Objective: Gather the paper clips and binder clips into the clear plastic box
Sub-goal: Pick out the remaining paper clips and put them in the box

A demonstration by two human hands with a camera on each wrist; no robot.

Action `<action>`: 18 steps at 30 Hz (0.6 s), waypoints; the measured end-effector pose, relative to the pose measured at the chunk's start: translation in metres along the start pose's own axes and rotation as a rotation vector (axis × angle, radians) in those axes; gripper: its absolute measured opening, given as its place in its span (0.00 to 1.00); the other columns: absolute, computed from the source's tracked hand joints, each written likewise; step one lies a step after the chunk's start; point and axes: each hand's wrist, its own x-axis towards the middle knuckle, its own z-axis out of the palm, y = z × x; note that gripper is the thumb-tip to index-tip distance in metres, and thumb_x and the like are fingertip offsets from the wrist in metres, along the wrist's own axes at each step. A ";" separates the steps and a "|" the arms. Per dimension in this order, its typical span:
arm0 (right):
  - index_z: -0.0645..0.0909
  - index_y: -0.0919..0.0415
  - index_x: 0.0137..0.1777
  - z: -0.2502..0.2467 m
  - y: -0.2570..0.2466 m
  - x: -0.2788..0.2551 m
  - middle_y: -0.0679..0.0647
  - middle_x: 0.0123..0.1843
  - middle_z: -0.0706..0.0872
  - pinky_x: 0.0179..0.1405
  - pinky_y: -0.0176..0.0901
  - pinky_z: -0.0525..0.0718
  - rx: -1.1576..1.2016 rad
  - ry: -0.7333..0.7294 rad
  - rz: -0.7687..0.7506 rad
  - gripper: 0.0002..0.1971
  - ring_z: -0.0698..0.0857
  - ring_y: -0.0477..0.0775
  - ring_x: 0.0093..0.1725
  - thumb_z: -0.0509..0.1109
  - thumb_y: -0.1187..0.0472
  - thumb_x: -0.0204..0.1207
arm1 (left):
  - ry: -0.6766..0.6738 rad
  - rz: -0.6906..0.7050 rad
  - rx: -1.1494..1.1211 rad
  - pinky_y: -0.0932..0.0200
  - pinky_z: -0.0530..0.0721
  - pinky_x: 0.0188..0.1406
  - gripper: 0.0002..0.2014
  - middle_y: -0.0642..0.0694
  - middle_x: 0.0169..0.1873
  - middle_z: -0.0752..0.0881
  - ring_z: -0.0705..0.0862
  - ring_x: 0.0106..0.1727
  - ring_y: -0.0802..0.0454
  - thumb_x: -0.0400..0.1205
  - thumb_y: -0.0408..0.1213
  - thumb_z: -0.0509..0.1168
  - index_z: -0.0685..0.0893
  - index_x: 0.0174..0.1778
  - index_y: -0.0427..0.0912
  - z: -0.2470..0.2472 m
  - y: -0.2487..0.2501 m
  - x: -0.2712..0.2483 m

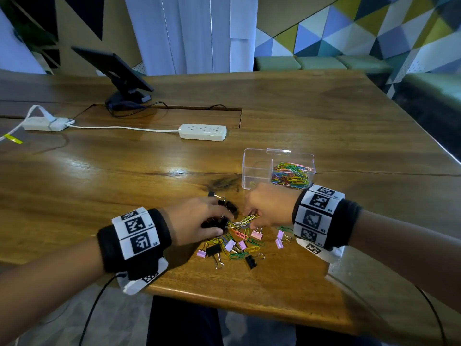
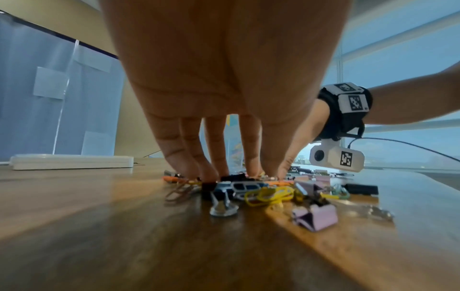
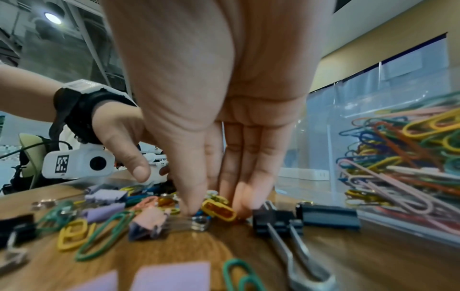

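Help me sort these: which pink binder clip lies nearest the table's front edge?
The pink binder clip at the pile's left end, beside a black binder clip. The other pink ones sit farther back, toward the hands.

— What's on my table besides the job stuff?

— Wooden top, glossy, w/ a dark knot near the middle. White power strip lying flat, cord running left to a 2nd white strip at the far-left edge.

— And the black thing behind?

— Tilted screen on a stand, prob. a tablet or small monitor; can't tell, it faces away from me. Dark cable loops from its base over a rectangular hatch cut in the tabletop.

— Background?

— Wall of colored triangles on my right, green bench cushions under it, white curtain center.
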 end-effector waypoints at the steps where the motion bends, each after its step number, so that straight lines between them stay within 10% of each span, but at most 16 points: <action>1: 0.81 0.58 0.65 0.001 -0.001 0.000 0.53 0.60 0.85 0.53 0.40 0.77 -0.007 0.001 0.009 0.19 0.82 0.52 0.59 0.68 0.52 0.77 | -0.010 0.007 0.009 0.59 0.76 0.63 0.19 0.54 0.64 0.76 0.76 0.64 0.56 0.83 0.49 0.60 0.73 0.72 0.59 0.001 0.001 0.000; 18: 0.80 0.62 0.59 -0.004 -0.004 -0.003 0.55 0.55 0.84 0.41 0.33 0.69 0.057 -0.075 0.051 0.12 0.76 0.48 0.46 0.66 0.63 0.76 | 0.059 -0.059 0.069 0.56 0.78 0.53 0.14 0.47 0.55 0.85 0.82 0.57 0.49 0.80 0.40 0.66 0.82 0.62 0.47 -0.009 -0.003 0.035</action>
